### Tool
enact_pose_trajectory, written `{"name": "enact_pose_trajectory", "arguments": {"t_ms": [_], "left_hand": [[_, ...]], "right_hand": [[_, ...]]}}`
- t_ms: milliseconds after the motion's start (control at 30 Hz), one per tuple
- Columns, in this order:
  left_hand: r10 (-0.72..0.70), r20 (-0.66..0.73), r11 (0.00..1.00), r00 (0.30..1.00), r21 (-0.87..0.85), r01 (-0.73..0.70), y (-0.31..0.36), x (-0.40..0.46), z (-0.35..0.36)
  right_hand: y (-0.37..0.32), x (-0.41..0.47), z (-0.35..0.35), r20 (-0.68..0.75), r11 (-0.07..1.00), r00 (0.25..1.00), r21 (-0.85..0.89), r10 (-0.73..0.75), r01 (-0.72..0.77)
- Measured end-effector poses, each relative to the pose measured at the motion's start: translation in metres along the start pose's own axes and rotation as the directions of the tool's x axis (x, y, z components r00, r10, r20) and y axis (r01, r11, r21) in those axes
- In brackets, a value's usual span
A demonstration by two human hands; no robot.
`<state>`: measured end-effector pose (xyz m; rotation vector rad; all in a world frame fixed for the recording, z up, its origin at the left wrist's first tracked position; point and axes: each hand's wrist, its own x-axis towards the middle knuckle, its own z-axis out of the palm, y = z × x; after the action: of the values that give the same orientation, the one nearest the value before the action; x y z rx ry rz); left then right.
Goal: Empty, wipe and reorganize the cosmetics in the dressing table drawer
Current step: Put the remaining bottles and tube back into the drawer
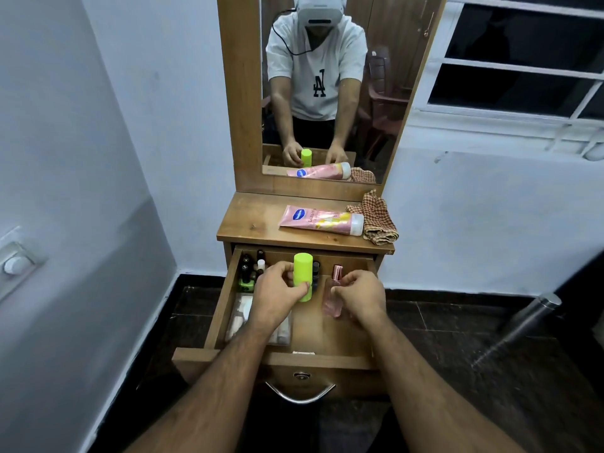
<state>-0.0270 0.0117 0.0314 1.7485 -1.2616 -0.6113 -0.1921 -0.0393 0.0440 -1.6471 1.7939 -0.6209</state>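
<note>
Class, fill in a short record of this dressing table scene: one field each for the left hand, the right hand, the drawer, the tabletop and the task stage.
left hand: left hand grips an upright lime-green plastic cylinder bottle
right hand: right hand, fingers on a clear pink glass perfume bottle
drawer: open wooden drawer, small dark bottles at back left, clear plastic pouch at left
tabletop: pink lotion tube lying flat, checked brown cloth beside it
task stage: emptying, drawer not yet cleared
</note>
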Motion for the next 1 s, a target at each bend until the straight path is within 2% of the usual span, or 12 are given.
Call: {"name": "enact_pose_trajectory", "arguments": {"t_ms": [233, 567, 1000], "left_hand": [[-0.013, -0.008, 1.0, 1.0, 0.007, 0.013, -0.007, 0.001, 0.007], [-0.036, 0.009, 0.998, 0.999, 0.056, 0.035, -0.011, 0.002, 0.01], [-0.048, 0.017, 0.997, 0.999, 0.059, 0.046, -0.01, 0.001, 0.009]], "right_hand": [[-0.007, 0.014, 0.01, 0.02, 0.992, 1.0, -0.128, 0.018, -0.015], [-0.012, 0.025, 0.022, -0.025, 0.985, 0.999, -0.168, 0.045, -0.048], [-0.011, 0.025, 0.036, -0.06, 0.947, 0.998, -0.32, -0.012, -0.008]]}}
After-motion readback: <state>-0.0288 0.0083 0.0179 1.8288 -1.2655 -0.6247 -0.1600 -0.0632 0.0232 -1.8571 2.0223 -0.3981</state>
